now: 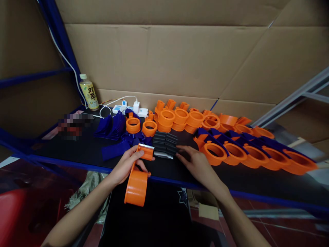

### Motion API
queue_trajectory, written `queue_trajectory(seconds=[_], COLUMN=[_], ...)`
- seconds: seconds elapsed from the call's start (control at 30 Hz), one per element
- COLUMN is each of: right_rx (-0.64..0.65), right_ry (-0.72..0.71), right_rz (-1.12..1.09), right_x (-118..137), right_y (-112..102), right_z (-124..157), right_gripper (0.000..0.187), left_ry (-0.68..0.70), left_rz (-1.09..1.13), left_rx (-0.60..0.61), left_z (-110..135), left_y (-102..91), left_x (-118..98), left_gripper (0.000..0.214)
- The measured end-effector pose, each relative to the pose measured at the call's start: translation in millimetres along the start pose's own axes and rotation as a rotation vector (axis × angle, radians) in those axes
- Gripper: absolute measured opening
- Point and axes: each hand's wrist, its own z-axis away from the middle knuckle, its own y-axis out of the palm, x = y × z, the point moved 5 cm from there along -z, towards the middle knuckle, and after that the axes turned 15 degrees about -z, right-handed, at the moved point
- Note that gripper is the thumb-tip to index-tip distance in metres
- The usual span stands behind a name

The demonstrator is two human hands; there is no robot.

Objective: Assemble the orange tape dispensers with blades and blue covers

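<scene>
My left hand (128,163) is closed around an orange tape dispenser frame (137,187), held in front of the table edge. Its wide ring hangs down, and a pale serrated blade (146,146) lines the top of its head. My right hand (194,161) reaches over the table with fingers stretched out and slightly apart. Its fingertips are at the right end of a row of overlapping black plastic pieces (165,141); whether they grip one I cannot tell. Just left of that row lie dark blue plastic parts (114,150).
Several orange dispenser frames (167,118) stand along the back. Several more with blue parts fitted, assembled dispensers (233,152), line the right side. A drink bottle (89,92) and a white power strip (142,112) with cables sit behind. Blue shelf posts (58,37) rise at left.
</scene>
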Motion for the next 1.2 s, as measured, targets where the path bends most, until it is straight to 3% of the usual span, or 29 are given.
queue_trajectory(seconds=[0.5, 0.9, 1.2], right_rx=[-0.024, -0.029, -0.037], right_ry=[0.033, -0.004, -0.016], right_rz=[-0.071, -0.024, -0.027], right_x=[-6.1, 1.7, 1.4], right_y=[0.0, 0.2, -1.1], right_z=[4.4, 5.7, 6.3], right_gripper=[0.04, 0.02, 0.022], left_ry=[0.011, 0.008, 0.008], left_rz=[-0.006, -0.004, -0.009], left_rx=[-0.005, -0.008, -0.016], left_z=[0.6, -0.6, 0.9], left_y=[1.3, -0.1, 0.5], left_x=[-0.6, 0.4, -0.8], left_gripper=[0.041, 0.041, 0.041])
